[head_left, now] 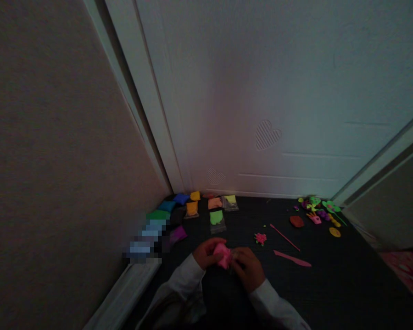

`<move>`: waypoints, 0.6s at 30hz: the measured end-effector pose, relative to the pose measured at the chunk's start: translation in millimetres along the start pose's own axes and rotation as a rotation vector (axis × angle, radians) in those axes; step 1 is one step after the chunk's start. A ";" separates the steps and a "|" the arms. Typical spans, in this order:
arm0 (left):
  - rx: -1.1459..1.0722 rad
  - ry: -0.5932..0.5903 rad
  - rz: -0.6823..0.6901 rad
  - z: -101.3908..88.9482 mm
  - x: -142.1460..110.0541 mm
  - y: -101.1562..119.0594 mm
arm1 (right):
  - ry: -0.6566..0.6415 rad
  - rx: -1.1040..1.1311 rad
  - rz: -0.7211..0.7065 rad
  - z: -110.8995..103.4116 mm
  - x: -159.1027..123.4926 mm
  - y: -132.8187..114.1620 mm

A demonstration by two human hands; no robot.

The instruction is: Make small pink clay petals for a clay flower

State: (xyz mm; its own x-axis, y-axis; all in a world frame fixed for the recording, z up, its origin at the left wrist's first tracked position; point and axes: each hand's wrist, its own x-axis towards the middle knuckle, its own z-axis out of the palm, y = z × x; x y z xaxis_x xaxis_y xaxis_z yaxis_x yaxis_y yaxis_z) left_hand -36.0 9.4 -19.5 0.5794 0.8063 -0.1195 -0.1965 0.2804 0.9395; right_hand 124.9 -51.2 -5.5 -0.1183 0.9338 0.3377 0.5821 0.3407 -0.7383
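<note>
Head view: yep, left hand [205, 253] is gripping the pink packet [222, 256], right hand [250, 269] is pinching its clear plastic, so it's right between them. Little pink flower [260, 238] sits nearby btw.

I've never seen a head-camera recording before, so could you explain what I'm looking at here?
There's no machine: these are a person's own bare hands, seen by a camera worn on the head, looking forward and down. This is the only view. The left hand holds a soft-looking pink packet, while the right hand pinches its clear end. On the dark surface, coloured packets lie beyond and to the left. To the right are a pink flower-like piece, a thin pink stick, a pink knife-shaped tool and a cluster of small colourful shapes.
</note>
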 end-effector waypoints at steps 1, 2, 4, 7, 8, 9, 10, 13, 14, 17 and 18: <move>-0.004 -0.003 0.000 -0.6 0.3 -0.6 | -0.001 -0.011 -0.008 0.4 -0.2 0.6; -0.007 -0.005 0.000 -0.8 0.4 -0.9 | -0.004 -0.017 -0.013 0.7 -0.3 0.6; -0.009 0.001 0.001 -0.1 0.5 -0.8 | -0.006 -0.007 -0.009 1.1 0.0 -1.3; -0.005 0.030 0.005 1.4 1.1 -0.4 | 0.020 0.071 0.013 0.2 1.6 -6.7; -0.010 0.049 0.007 1.3 1.6 -0.7 | 0.035 0.103 0.021 -0.7 2.3 -7.8; -0.022 0.073 0.012 1.0 2.3 -1.3 | 0.055 0.132 0.031 -2.1 2.9 -8.2; -0.041 0.101 0.015 0.3 3.1 -2.1 | 0.084 0.156 0.046 -4.0 3.3 -7.6; -0.141 0.185 0.018 -2.5 5.8 -3.7 | 0.222 0.206 0.129 -11.4 2.8 -1.5; -0.182 0.206 0.019 -3.4 6.6 -3.4 | 0.269 0.216 0.157 -14.0 2.0 1.0; -0.303 0.287 0.038 -7.0 8.2 1.2 | 0.347 0.222 0.162 -19.6 -1.3 4.7; -0.341 0.317 0.042 -8.9 8.2 3.6 | 0.344 0.217 0.142 -20.3 -2.4 4.6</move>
State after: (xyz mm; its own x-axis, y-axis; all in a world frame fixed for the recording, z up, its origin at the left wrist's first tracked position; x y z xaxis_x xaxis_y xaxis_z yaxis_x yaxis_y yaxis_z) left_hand -39.0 21.7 -20.0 0.3058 0.9249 -0.2260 -0.4944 0.3571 0.7925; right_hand 144.1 -54.1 2.1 0.2476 0.8948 0.3715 0.3861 0.2606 -0.8849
